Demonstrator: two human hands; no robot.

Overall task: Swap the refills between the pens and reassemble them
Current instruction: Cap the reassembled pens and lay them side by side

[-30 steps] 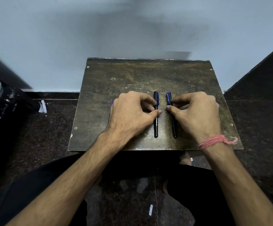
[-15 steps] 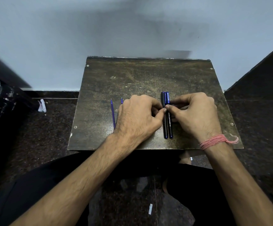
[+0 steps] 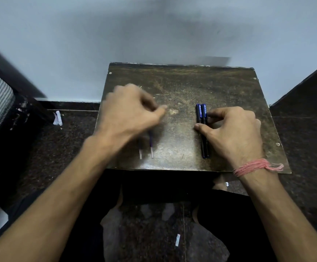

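Two dark blue pens (image 3: 203,129) lie side by side, touching, on the right half of the worn brown board (image 3: 182,87). My right hand (image 3: 233,133) rests on them, with the thumb against their left side and the fingertips on their right. Two thin blue refills (image 3: 151,146) lie parallel on the left half, their pale tips pointing toward me. My left hand (image 3: 129,112) is blurred above the refills with its fingers curled, and it hides their far ends. I cannot tell whether it touches them.
The board's front edge (image 3: 172,169) lies over my lap, and a pale wall stands just behind its far edge. Dark speckled floor surrounds it, with scraps of white paper (image 3: 57,118) at the left. A pink thread band (image 3: 256,167) circles my right wrist.
My left hand has let go of the pens and swung left over the refills. My right hand stays on the two pens, which were pushed together.
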